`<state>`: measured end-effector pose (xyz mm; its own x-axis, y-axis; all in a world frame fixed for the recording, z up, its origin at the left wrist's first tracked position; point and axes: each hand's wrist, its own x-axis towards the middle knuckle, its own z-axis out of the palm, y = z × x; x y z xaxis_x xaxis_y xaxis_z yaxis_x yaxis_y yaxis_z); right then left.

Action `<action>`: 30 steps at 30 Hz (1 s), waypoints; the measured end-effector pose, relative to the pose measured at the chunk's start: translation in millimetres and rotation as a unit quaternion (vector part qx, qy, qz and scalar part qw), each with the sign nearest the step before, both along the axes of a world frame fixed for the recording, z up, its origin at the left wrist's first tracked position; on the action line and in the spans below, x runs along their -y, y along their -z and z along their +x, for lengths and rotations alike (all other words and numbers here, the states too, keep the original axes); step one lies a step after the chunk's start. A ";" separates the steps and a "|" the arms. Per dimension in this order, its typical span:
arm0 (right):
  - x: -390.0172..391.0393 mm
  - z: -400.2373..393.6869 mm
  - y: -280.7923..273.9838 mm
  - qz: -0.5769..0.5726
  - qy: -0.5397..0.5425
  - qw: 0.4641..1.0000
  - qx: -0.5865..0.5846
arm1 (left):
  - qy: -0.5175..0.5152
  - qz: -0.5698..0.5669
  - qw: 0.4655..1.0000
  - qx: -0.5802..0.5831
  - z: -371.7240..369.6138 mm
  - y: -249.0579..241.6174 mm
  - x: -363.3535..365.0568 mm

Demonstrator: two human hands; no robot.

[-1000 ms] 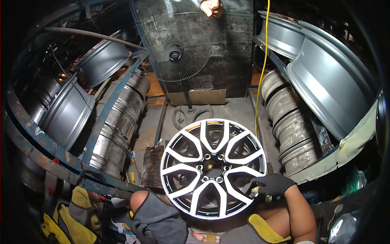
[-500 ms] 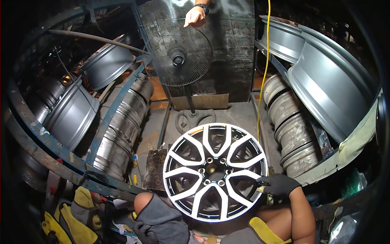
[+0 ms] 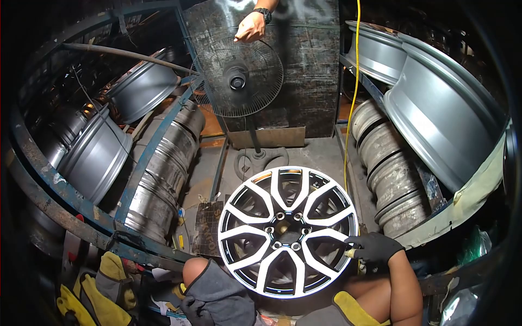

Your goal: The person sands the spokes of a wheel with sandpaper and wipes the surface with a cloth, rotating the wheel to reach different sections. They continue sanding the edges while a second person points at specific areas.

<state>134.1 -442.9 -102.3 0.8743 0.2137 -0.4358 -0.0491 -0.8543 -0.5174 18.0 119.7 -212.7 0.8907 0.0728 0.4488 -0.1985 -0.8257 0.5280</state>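
An alloy wheel (image 3: 293, 271) with bright white-silver spokes and black recesses lies face up in front of my knees. At its right edge is my right hand (image 3: 375, 248), in a dark grey glove, the fingers curled against the rim. A small pale yellow piece shows at the fingertips, too small to name. My left hand is not visible. From the top edge comes another person's bare hand (image 3: 251, 27), loosely closed, with a black watch (image 3: 265, 14) on the wrist. It is above a black standing fan (image 3: 237, 81), apart from the wheel.
Silver rims (image 3: 435, 108) rest on the right rack, above a row of worn metal drums (image 3: 389, 168). More rims (image 3: 98, 152) and drums (image 3: 157, 179) line the left. A yellow cable (image 3: 355, 81) hangs down. Yellow-grey gloves (image 3: 103, 293) lie at lower left.
The watch-wearing hand at the top has moved a little down and left. My right hand stays at the wheel's edge, and the wheel looks almost unmoved.
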 end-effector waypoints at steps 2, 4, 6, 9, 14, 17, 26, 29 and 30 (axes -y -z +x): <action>0.6 -0.3 1.5 -0.001 -0.004 1.000 0.009 | -0.004 0.001 1.000 0.001 0.3 -0.7 1.3; 2.2 -1.0 5.7 -0.006 -0.014 0.999 0.030 | -0.007 0.000 1.000 0.001 0.2 0.1 1.2; -1.4 1.2 -4.6 -0.011 0.002 1.000 -0.020 | -0.010 -0.002 1.000 0.001 0.7 2.3 -0.6; -0.8 0.9 -4.1 -0.017 0.005 0.999 -0.033 | -0.016 0.003 1.000 0.008 1.0 1.4 -0.4; -2.0 2.8 -8.3 -0.018 0.009 0.999 -0.046 | -0.015 -0.006 1.000 0.017 -0.3 8.7 -4.3; -0.2 1.1 -3.9 -0.021 0.019 0.999 -0.037 | -0.005 0.000 1.000 0.019 0.6 7.9 -4.9; 2.7 0.6 3.7 -0.013 0.014 1.000 -0.024 | -0.018 -0.010 1.000 0.012 0.3 7.8 -4.0; 2.1 1.6 2.8 -0.016 0.014 0.999 -0.032 | -0.013 0.005 1.000 0.009 -0.1 7.3 -4.8; 1.9 1.1 2.4 -0.010 0.014 0.999 -0.026 | -0.013 0.005 1.000 0.010 -0.2 7.1 -4.7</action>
<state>135.2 -444.8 -104.6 0.8556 0.1792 -0.4856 -0.1006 -0.8627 -0.4956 17.8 124.3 -219.8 0.8794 0.0906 0.4674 -0.1882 -0.8356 0.5161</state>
